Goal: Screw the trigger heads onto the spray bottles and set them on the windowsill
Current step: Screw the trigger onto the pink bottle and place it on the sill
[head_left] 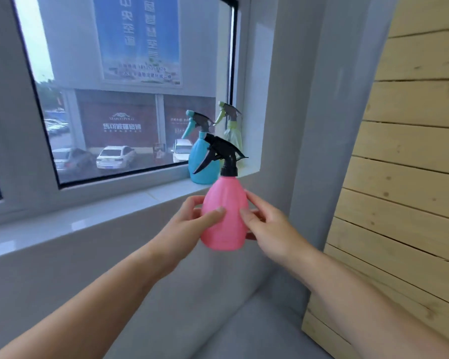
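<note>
I hold a pink spray bottle (pixel 224 203) upright in the air in front of the windowsill (pixel 70 224), below its edge. A black trigger head (pixel 222 155) sits on its neck, nozzle pointing left. My left hand (pixel 192 224) grips the bottle's left side and my right hand (pixel 267 224) grips its right side. A blue spray bottle (pixel 201 161) with a blue-and-grey trigger head stands on the sill at the right end. Behind it, in the corner, stands a pale green spray bottle (pixel 232 133) with its own trigger head.
A large window (pixel 130 86) rises behind the sill, with parked cars and a building outside. A grey wall column (pixel 322 125) closes the sill on the right. Light wooden planks (pixel 412 177) stand at the far right. A grey surface (pixel 244 332) lies below.
</note>
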Available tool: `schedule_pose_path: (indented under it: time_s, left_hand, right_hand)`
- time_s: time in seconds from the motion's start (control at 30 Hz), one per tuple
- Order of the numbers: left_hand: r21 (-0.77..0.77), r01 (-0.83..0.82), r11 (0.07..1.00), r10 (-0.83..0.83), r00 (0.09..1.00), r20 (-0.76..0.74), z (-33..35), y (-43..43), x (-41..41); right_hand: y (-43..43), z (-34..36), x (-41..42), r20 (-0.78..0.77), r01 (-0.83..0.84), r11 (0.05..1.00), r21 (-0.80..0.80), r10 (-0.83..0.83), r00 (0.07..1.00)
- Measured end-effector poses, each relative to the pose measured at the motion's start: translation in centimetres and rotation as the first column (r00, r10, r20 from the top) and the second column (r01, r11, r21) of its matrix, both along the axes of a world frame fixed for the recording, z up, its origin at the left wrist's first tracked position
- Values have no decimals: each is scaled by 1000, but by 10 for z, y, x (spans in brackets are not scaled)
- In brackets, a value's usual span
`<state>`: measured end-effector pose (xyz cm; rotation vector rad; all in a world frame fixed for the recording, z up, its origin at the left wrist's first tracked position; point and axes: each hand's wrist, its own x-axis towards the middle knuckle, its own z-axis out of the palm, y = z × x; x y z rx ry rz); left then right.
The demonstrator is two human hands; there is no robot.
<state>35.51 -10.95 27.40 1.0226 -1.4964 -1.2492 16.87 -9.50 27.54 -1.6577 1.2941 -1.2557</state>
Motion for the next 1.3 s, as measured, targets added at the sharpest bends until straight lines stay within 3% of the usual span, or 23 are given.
schedule_pose_path:
  time_s: [0.33,0.63,1.07,1.3]
  left_hand:
    - [-98,-177,979,193,964,181,65,-72,85]
    - [-60,-295,954,300,947,111,51,-108,106]
    - [-185,-332,925,365,911,193,43,-114,93]
    - [-150,-349,925,374,906,199,42,-105,91]
  right_hand:
    - [-93,58,91,-47,-50,993,-105,45,998]
    - [-126,52,127,-67,-59,995,-87,53,996]
    - [-137,39,129,-83,-39,993,-113,30,996]
    - [-130,37,126,-85,-41,994,-98,33,996]
